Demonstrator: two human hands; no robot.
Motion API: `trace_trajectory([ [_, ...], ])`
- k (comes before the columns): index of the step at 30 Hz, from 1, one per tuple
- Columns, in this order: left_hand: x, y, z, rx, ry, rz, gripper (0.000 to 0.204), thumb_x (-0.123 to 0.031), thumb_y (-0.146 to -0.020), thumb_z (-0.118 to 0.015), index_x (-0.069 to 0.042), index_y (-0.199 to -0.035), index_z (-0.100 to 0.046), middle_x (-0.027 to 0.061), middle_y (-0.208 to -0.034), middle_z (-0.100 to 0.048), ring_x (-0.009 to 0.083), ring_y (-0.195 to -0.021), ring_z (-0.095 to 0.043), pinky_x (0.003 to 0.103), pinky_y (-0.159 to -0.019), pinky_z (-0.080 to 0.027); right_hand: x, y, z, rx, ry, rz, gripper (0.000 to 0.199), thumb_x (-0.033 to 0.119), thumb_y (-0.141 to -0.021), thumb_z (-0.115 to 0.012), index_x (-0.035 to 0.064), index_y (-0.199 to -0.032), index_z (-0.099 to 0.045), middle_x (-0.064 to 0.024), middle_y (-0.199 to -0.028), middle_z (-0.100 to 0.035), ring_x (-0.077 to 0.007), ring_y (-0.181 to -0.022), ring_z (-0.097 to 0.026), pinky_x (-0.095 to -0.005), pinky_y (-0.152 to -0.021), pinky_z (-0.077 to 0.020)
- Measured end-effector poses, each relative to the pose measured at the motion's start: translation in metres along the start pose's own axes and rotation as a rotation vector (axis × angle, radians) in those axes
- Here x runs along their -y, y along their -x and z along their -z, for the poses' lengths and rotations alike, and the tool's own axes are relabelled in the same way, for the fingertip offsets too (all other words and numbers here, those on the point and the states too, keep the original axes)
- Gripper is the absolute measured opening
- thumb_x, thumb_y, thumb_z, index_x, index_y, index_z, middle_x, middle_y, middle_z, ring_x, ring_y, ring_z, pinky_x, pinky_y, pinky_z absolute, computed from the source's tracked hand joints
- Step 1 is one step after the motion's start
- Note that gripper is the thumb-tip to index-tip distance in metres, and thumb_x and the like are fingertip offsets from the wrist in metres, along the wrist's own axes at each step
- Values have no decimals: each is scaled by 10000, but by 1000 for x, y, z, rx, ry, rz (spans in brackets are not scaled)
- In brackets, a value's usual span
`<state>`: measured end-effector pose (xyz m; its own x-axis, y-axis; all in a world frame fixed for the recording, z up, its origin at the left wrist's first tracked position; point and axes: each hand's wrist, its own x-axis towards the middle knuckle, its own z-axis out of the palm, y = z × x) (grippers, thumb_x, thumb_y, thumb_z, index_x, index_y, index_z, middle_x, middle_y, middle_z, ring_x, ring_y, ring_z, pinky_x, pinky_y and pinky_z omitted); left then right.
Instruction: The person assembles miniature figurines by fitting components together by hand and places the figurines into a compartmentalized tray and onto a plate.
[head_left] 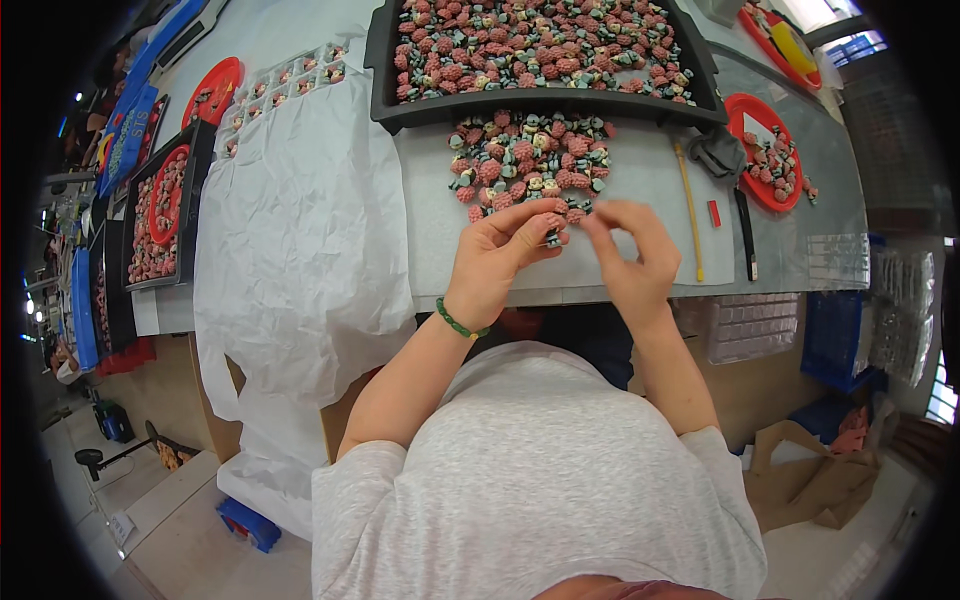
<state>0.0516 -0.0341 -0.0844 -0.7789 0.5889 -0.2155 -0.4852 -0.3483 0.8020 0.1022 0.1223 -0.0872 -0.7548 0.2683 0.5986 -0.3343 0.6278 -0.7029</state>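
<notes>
My left hand (pixel 484 262), with a green bracelet at its wrist, pinches a small figurine (pixel 552 236) between thumb and fingers. The figurine has a bumpy pink top and a dark, teal-tinged lower part. Just right of it is my right hand (pixel 642 262), its thumb and forefinger brought together. Whatever those fingertips may hold is too small to make out. Beyond both hands, a loose pile of similar figurines (pixel 530 160) lies on a white sheet (pixel 430 220). Behind the pile stands a large black tray (pixel 545 108) full of more of them.
To the right lie a yellow stick (pixel 690 215), a small red block (pixel 714 213), a black-handled tool (pixel 747 235), a grey cloth (pixel 717 153) and a red plate (pixel 740 105) of figurines. White paper (pixel 300 230) and a compartment tray (pixel 290 85) are at left.
</notes>
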Motion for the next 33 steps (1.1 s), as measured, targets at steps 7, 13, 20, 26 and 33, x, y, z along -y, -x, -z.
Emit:
trace_trajectory([
  [7,-13,-1,-7,-79,138,133,259,-193,-911,-461,2,-1057,-550,28,-840,-557,98,-747,-537,217,-663,-449,-22,-22,6,167,103,-320,182,9,-755,-636,8,-936,-618,-81,-878,-592,-125,-758,-575,-225,-624,-468],
  [13,-6,-9,-7,-18,82,115,285,-266,-910,-479,-19,-1025,-563,-4,-804,-532,58,-668,-465,196,-560,-367,10,0,1,7,-304,-190,222,-87,-743,-628,-30,-952,-582,-104,-978,-560,-155,-873,-566,-243,-749,-490],
  [20,-3,-9,-6,-32,-96,-41,193,-173,-850,-592,-8,-951,-596,-12,-708,-538,49,-577,-445,184,-511,-362,21,21,-9,8,-739,-595,218,-26,-787,-615,-36,-1000,-569,-124,-979,-571,-165,-845,-588,-272,-761,-506],
  [26,-5,-4,-7,-7,-28,1,171,-110,-845,-581,-16,-987,-577,10,-833,-578,71,-735,-529,208,-646,-441,12,26,-7,85,-571,-386,242,-41,-801,-589,-55,-1040,-548,-134,-1005,-579,-185,-880,-596,-278,-784,-504],
  [33,-8,-1,1,135,150,72,270,-56,-852,-540,-24,-1115,-492,39,-1033,-538,97,-939,-517,248,-824,-435,13,20,-5,67,-384,-173,283,-77,-775,-599,-47,-1052,-549,-151,-1018,-577,-195,-946,-581,-293,-817,-491],
])
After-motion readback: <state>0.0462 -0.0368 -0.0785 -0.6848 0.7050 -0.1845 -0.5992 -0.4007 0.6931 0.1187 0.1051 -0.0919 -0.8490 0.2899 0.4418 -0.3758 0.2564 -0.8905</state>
